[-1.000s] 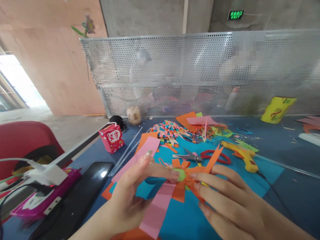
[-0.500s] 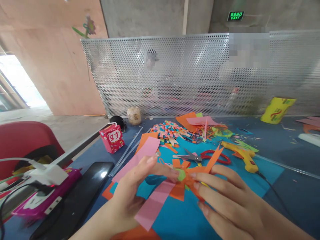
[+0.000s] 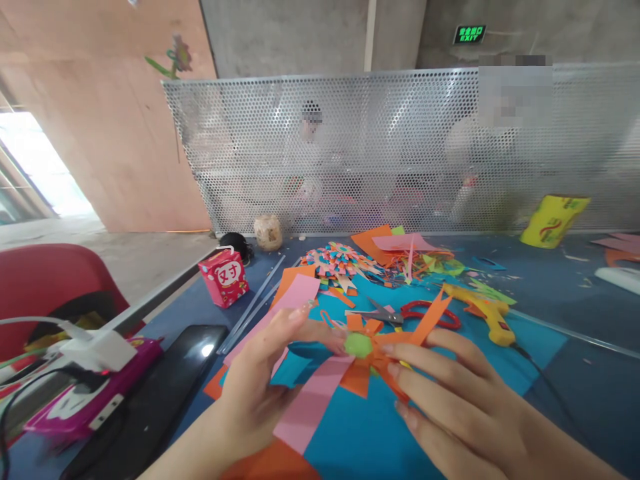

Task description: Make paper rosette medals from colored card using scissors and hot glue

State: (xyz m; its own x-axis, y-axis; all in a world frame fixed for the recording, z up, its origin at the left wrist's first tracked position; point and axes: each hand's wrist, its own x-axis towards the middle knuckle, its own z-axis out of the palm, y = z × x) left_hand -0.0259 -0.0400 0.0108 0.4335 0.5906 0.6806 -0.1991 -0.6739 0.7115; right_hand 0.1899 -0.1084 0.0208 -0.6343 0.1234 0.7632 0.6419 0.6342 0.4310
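An orange paper flower (image 3: 373,357) with a green round centre (image 3: 359,345) lies on a blue paper sheet (image 3: 380,427). A pink paper strip (image 3: 313,407) runs out from under the flower toward me. My left hand (image 3: 265,383) reaches in from the left, its fingers pinched on the pink strip close to the green centre. My right hand (image 3: 450,400) rests on the flower's right side, fingers stretched flat and pressing the orange petals down.
Red-handled scissors (image 3: 410,312) and a yellow glue gun (image 3: 483,310) lie just beyond the flower. Paper scraps (image 3: 345,260), a red carton (image 3: 223,275), clear glue sticks (image 3: 253,303), a black phone (image 3: 165,380) and a perforated metal screen (image 3: 400,147) surround the work spot.
My left fingers drew back slightly, uncovering the green centre. The pink strip shifted a little under the flower. My right hand stayed in place.
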